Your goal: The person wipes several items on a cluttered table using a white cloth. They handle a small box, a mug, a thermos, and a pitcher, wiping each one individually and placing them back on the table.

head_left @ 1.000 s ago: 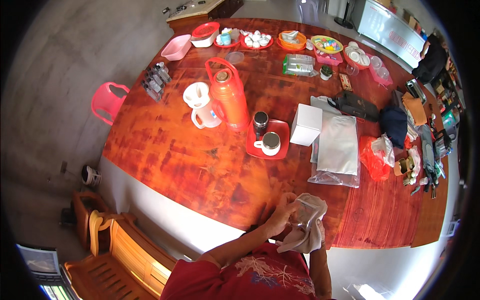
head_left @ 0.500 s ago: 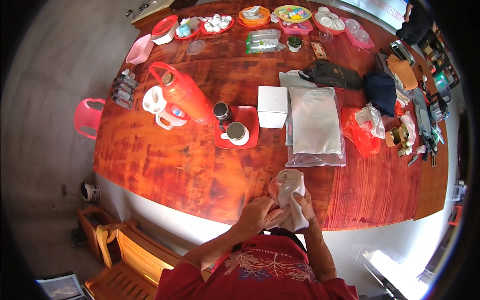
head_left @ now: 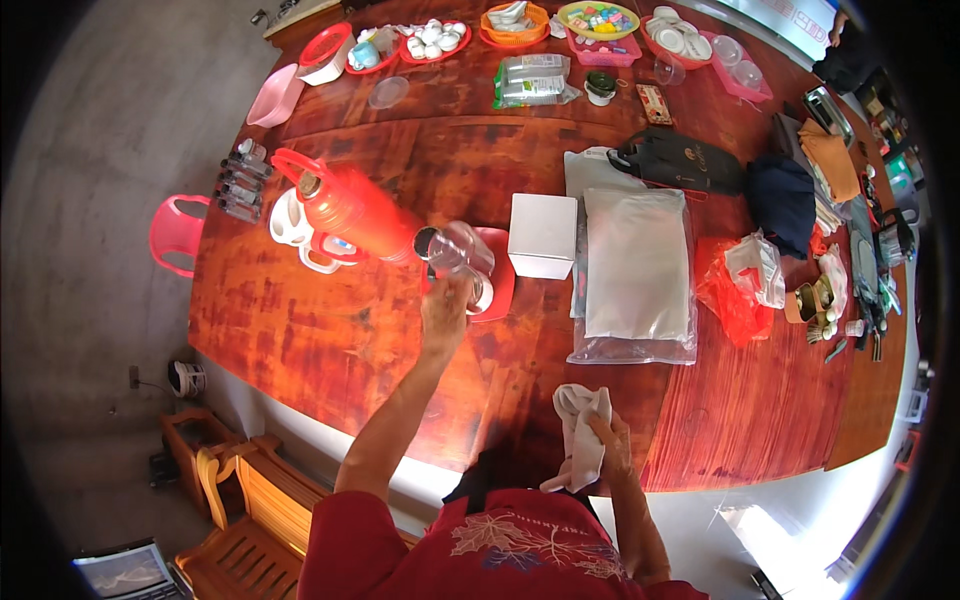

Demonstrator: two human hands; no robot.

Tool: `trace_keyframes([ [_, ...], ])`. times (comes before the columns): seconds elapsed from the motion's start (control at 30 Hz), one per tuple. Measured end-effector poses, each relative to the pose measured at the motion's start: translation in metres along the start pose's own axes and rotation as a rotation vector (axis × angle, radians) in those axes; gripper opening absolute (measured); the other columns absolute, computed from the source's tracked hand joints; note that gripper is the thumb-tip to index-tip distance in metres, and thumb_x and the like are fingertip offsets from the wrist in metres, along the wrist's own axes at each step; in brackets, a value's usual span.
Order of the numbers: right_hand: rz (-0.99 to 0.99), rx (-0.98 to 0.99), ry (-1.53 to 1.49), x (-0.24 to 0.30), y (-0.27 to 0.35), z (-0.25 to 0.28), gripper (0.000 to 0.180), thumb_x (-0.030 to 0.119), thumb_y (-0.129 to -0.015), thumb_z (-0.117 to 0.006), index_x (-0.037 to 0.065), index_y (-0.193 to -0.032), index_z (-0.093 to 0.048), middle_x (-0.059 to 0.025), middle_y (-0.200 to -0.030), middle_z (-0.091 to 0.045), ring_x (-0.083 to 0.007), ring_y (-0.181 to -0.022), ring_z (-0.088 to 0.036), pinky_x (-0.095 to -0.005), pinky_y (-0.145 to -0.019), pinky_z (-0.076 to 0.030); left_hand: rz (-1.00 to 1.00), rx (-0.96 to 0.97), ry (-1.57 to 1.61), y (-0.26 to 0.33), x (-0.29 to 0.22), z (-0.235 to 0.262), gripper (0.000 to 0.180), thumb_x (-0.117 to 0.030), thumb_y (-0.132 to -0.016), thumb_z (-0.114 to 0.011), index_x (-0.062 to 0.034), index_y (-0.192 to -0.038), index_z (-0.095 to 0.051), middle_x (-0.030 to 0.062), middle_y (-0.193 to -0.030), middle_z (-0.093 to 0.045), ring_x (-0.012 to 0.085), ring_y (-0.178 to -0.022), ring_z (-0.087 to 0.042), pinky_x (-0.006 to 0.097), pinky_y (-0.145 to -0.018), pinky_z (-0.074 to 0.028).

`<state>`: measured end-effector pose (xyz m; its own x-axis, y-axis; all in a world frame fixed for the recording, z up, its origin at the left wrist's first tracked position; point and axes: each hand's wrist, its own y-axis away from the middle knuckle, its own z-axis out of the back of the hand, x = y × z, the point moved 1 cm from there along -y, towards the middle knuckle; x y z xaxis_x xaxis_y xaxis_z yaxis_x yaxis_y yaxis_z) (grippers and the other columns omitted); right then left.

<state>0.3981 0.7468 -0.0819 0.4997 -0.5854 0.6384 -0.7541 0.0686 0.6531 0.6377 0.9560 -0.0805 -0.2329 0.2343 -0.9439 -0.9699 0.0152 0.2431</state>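
Holding a clear glass over the red tray

My left hand is gripping the glass above the tabletop; my right hand is clutching the cloth nearby; the glass isn't set down yet.

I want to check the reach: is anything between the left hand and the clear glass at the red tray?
Nothing visible. The left hand is already at the glass, gripping its lower end above the red tray. The right hand holds a cloth near the table edge.
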Motion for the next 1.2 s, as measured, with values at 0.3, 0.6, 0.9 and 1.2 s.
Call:
trace_keyframes([
  [0.3,-0.04,-0.142,-0.195,-0.038,-0.003,0.038,0.026,0.013,-0.088,-0.053,0.002,-0.112,-0.057,0.0006,-0.089,-0.059,-0.0079,-0.076,-0.054,-0.0228,-0.066,-0.045,0.282,-0.148,-0.025,-0.111,0.072,-0.066,0.023,-0.022,-0.086,-0.053,0.0002,-0.088,-0.059,0.0098,-0.071,-0.061,0.019,-0.051,-0.063,0.029,-0.037,-0.052],
  [0.6,0.209,-0.264,0.074,-0.048,0.002,0.062,0.03,0.012,-0.087,-0.053,0.002,-0.115,-0.054,-0.0049,-0.101,-0.061,-0.0139,-0.088,-0.058,-0.0256,-0.075,-0.048,0.481,-0.31,-0.337,-0.126,0.075,-0.095,0.033,-0.018,-0.085,-0.048,0.0075,-0.071,-0.062,0.0152,-0.061,-0.063,0.0228,-0.053,-0.065,0.032,-0.041,-0.054],
  [0.9,0.096,-0.176,-0.207,-0.064,0.001,0.083,0.043,0.023,-0.088,-0.047,-0.003,-0.121,-0.049,-0.0113,-0.115,-0.055,-0.0205,-0.103,-0.053,-0.0294,-0.091,-0.04,0.453,-0.361,-0.349,-0.138,0.097,-0.098,0.017,-0.009,-0.073,-0.06,0.0077,-0.071,-0.063,0.0189,-0.071,-0.066,0.0251,-0.057,-0.066,0.031,-0.049,-0.055],
  [1.2,0.041,-0.179,-0.374,-0.075,0.003,0.094,0.039,0.019,-0.085,-0.051,0.002,-0.12,-0.05,-0.0081,-0.109,-0.058,-0.0171,-0.095,-0.055,-0.0278,-0.082,-0.045,0.594,-0.37,-0.017,-0.131,0.093,-0.103,0.011,0.001,-0.079,-0.055,0.0096,-0.081,-0.062,0.0214,-0.078,-0.066,0.0281,-0.061,-0.067,0.037,-0.044,-0.058],
])
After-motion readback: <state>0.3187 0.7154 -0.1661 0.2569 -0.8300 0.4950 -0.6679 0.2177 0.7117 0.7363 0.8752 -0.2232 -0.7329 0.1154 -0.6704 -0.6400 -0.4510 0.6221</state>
